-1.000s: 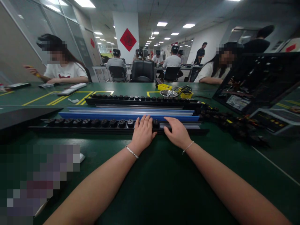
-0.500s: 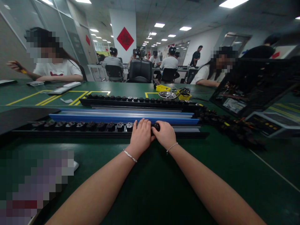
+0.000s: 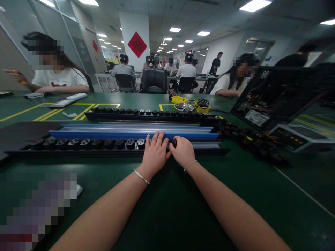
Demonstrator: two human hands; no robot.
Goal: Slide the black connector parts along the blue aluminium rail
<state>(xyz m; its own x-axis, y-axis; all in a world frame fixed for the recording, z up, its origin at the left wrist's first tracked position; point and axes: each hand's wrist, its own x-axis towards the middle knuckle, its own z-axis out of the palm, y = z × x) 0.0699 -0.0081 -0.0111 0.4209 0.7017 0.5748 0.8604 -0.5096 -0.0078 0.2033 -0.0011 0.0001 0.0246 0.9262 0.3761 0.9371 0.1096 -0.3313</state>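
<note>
A long black rail (image 3: 78, 152) lies across the green table in front of me, with a row of black socket modules (image 3: 108, 143) seated along its left and middle part. My left hand (image 3: 155, 153) rests palm down over the right end of that row, fingers apart. Some modules are hidden beneath it. Right beside it, my right hand (image 3: 183, 151) is closed with thumb and fingers around a black socket module (image 3: 174, 142) at the rail. Its underside cannot be seen. To the right of this hand, a bare grey stretch of the rail shows.
Behind lie a blue rail (image 3: 131, 134) and another black rail with sockets (image 3: 120, 115). At right are a tangle of black cables (image 3: 251, 143), a grey metal box (image 3: 300, 139) and a tilted black case (image 3: 251, 108). Yellow trays (image 3: 179, 99) and a metal dish (image 3: 184, 107) stand farther back. Co-workers sit opposite.
The fingers of my left hand have spread wider over the row. My right hand keeps its hold on the module. The whole view has shifted slightly.
</note>
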